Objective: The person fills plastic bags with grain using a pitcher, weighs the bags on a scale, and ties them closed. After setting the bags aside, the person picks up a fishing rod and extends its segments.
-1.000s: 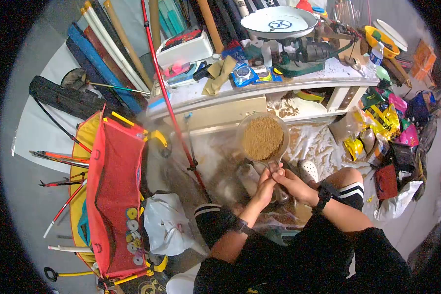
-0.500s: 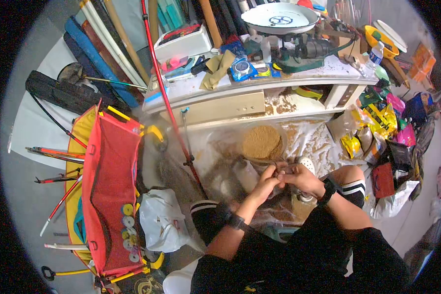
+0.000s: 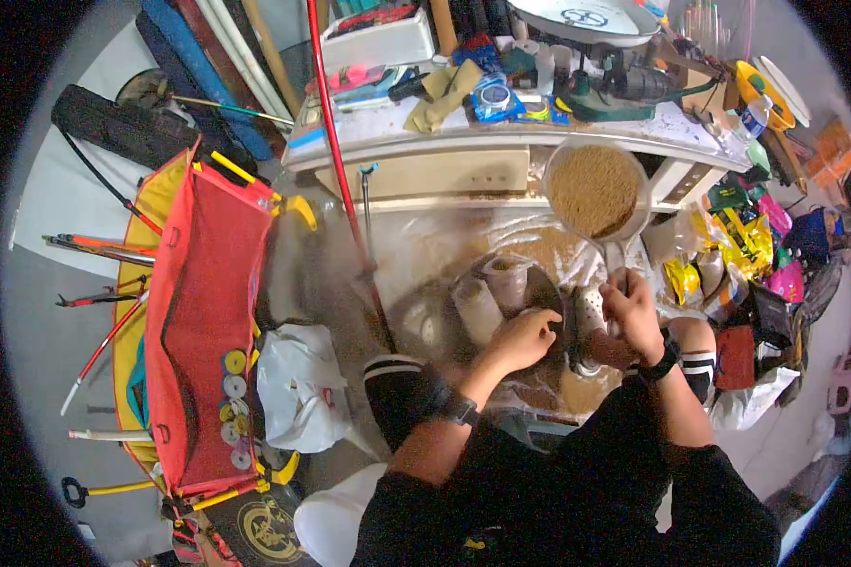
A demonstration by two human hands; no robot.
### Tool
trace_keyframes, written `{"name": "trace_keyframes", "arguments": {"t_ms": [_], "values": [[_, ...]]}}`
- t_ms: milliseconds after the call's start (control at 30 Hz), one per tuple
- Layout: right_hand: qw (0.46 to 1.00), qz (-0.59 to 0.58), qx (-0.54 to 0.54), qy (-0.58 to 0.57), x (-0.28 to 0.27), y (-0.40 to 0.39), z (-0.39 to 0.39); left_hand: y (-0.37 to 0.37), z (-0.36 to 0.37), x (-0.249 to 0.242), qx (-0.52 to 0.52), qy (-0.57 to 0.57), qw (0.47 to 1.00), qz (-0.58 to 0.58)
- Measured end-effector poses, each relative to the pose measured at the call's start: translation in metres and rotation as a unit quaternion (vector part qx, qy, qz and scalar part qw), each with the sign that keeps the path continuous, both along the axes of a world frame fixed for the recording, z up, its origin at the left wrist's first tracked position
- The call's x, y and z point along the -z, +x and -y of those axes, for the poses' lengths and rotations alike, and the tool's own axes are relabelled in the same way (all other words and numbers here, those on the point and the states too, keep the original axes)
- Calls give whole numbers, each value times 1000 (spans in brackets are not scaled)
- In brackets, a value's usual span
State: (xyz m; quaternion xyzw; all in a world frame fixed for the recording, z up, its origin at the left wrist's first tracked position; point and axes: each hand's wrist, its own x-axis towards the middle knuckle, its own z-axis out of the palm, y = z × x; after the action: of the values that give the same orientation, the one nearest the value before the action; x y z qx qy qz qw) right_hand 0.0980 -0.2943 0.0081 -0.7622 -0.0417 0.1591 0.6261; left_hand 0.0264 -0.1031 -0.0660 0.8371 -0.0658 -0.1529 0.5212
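Gripped by its handle, a round clear-rimmed pan full of brown grains is in my right hand, raised near the bench's front edge. My left hand has curled fingers over the right side of a dark round basin; whatever they pinch, if anything, is too small to name. Two pale cylindrical containers, one at the left and one at the top, stand in the basin. A white perforated cylinder is just left of my right hand.
Ahead runs a white bench with a scale pan, tapes and tools. A red pole leans at its left. A red fabric bag and white plastic bag lie left; colourful packets lie right.
My hands have moved apart. My right hand has taken hold of the pan of grains, which has risen from the floor toward the bench. The view has shifted slightly.
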Motion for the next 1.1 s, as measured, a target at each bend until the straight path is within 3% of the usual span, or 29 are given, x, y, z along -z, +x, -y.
{"name": "trace_keyframes", "arguments": {"t_ms": [67, 233, 300, 433, 500, 633, 667, 700, 767, 833, 933, 1033, 1100], "values": [[997, 71, 33, -21, 12, 4, 6, -1, 1, 4, 6, 70, 997, 39], [999, -37, 5, -26, 3, 14, 15, 0, 1, -8, 29, 113, 993, 14], [999, 36, 15, 20, 14, 3, 10, -3, 1, -9, 28, 127, 991, 6], [999, 33, 18, 15, -3, 9, 9, 0, 3, -13, 30, 117, 992, 23], [998, -63, -17, 8, -9, 16, 14, 0, 1, -19, 33, 141, 989, -8], [997, -65, -46, 19, -4, 1, 17, 0, 2, -16, 39, 133, 990, 32], [989, -74, -79, 102, -10, 5, 21, -1, 1, -21, 42, 142, 989, -1], [986, -103, -85, 100, -19, 12, 27, -1, 0, -24, 44, 154, 987, -33], [956, -119, -87, 255, -25, 13, 23, 0, -3, -16, 72, 170, 983, -21], [982, -91, -83, 144, -39, 9, 24, -2, -4, -16, 73, 182, 981, 4], [988, -98, -67, 97, -77, 7, 38, 0, -5, -15, 73, 188, 979, 17], [933, -115, 8, 340, -108, 16, 54, 0, -4, -20, 79, 201, 976, 2], [970, -17, -27, 240, -138, 34, 57, 0, -7, -24, 91, 225, 970, 4]]}}
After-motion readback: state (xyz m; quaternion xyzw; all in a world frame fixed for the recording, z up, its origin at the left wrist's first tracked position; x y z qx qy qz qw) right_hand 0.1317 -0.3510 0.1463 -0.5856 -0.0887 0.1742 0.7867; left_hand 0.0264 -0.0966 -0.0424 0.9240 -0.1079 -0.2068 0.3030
